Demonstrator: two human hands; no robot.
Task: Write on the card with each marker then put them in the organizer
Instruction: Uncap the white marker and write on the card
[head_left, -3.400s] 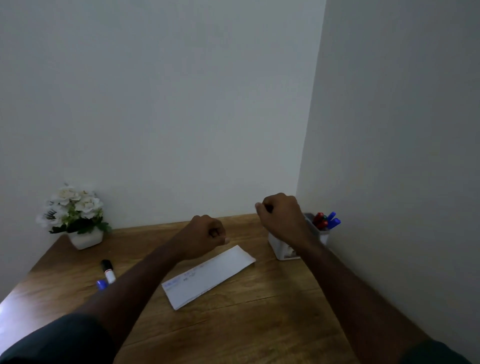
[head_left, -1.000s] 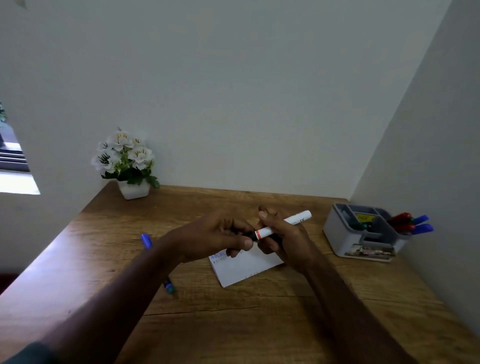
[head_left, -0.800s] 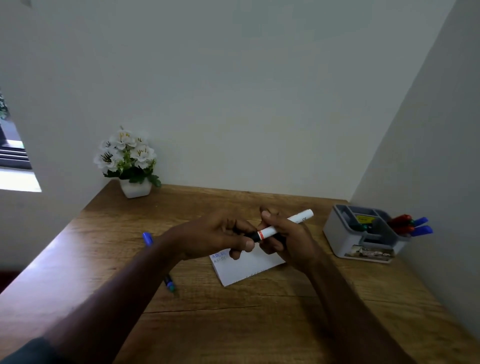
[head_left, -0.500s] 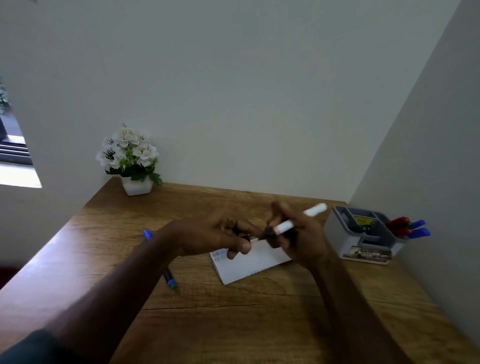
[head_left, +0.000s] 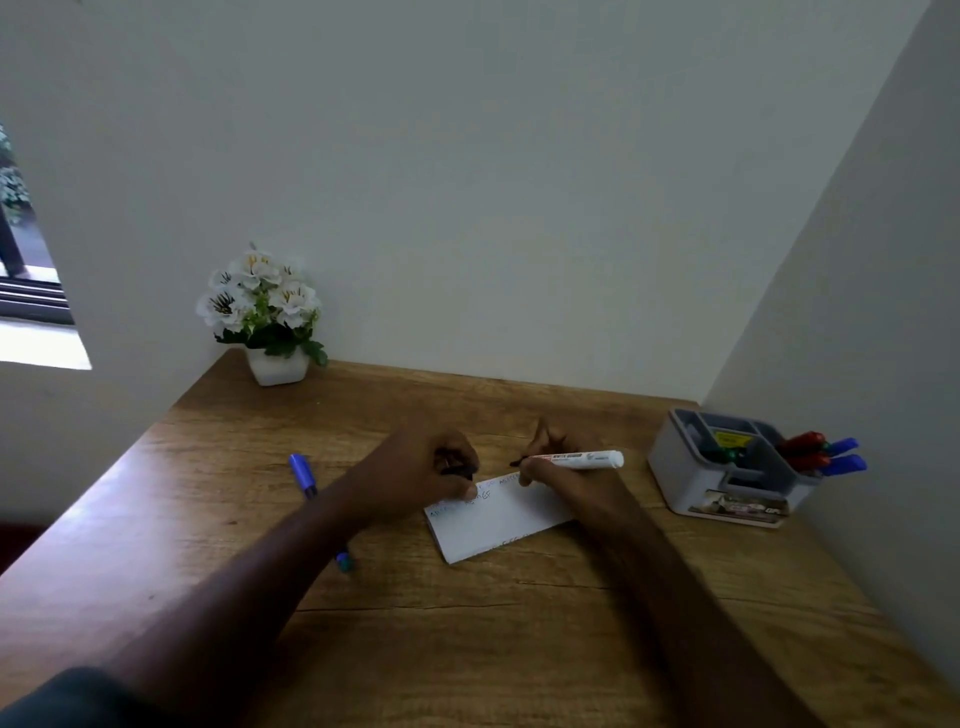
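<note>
right hand (head_left: 558, 470) pinches the marker (head_left: 576, 460) near its front end, fingers pressed together around the barrel, dark tip pointing left and hovering just above the far edge of the card (head_left: 501, 514); can't tell if the tip touches paper. left hand (head_left: 441, 473) is curled, fingers closed on something small and dark, likely the cap, with a fingertip down on the card's far left corner. card lies flat on the desk (head_left: 467, 649) between the hands, faint writing already along its top edge. a blue marker (head_left: 304, 475) lies on the desk to the left, partly under the left forearm. organizer (head_left: 727, 467) sits well apart at the right by the wall, red and blue markers already in its side pocket. handling: marker is light, stiff, smooth plastic, so a grip close to the tip gives control. card is thin and light and will likely slide on the wood unless pinned at a corner. cap is small and easy to drop.
</note>
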